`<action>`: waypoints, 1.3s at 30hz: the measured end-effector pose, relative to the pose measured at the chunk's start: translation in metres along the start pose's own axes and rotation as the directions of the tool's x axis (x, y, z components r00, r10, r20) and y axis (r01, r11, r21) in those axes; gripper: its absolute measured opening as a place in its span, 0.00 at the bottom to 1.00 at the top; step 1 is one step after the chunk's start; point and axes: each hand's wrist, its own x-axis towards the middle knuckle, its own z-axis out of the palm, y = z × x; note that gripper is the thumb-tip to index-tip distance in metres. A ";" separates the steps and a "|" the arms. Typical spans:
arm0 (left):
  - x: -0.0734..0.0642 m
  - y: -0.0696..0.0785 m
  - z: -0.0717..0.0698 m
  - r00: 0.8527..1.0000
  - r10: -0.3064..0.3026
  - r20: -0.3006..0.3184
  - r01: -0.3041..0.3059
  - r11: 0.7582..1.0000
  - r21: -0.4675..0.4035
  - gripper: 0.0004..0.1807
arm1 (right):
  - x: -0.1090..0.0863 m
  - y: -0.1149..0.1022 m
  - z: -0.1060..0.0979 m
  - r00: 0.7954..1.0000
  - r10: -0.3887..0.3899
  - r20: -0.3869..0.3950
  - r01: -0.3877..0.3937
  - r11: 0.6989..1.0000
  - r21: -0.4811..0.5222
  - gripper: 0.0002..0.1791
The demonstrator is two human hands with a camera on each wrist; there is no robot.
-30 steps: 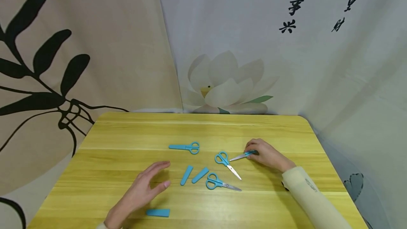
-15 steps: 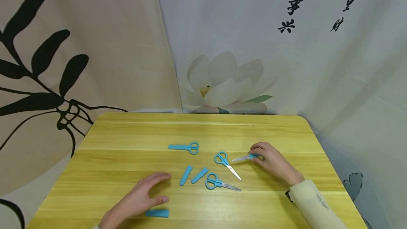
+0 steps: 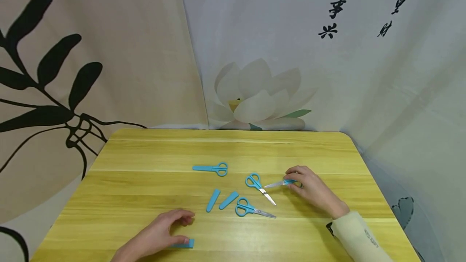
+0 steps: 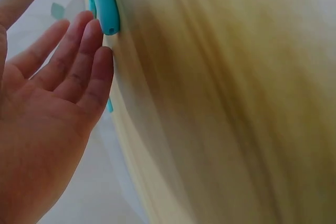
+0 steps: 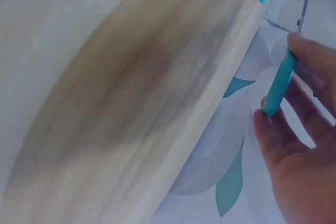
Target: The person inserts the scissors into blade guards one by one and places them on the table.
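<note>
My right hand (image 3: 314, 191) pinches a pair of blue-handled scissors (image 3: 276, 184) by the handle, the bare blades pointing left. In the right wrist view the scissors' blue handle (image 5: 281, 80) shows between thumb and fingers. Near the front, my left hand (image 3: 154, 231) hovers by a flat blue blade cover (image 3: 191, 244), with its thumb over the cover and partly hiding it. From the left wrist view, the left hand's fingers (image 4: 68, 69) look loosely bent, with nothing gripped. Whether the thumb touches the cover, I cannot tell.
Two bare-bladed scissors, one angled (image 3: 255, 182) and one lower (image 3: 247, 208), lie mid-table. Left of them are two blue covers, one steep (image 3: 213, 200) and one slanted (image 3: 228, 200). Farther back lies a covered pair of scissors (image 3: 211, 168). A curtain (image 3: 269, 43) hangs behind the wooden table (image 3: 153, 144).
My left hand has come down toward the near edge, its thumb now over the front cover. The right hand has shifted a little right and nearer, carrying its scissors.
</note>
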 end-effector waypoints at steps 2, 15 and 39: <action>0.000 -0.001 0.002 1.000 -0.007 0.012 0.007 1.000 -0.010 0.32 | -0.001 -0.001 0.000 1.000 0.006 0.002 -0.006 1.000 0.006 0.11; -0.001 -0.005 0.004 0.989 0.098 0.114 -0.116 0.981 0.158 0.14 | -0.006 0.000 0.002 1.000 0.012 -0.010 -0.012 1.000 -0.005 0.12; 0.030 0.018 0.006 0.968 0.230 -0.101 -0.205 0.955 0.214 0.11 | -0.016 -0.011 0.011 0.995 -0.004 -0.102 0.011 0.998 0.065 0.13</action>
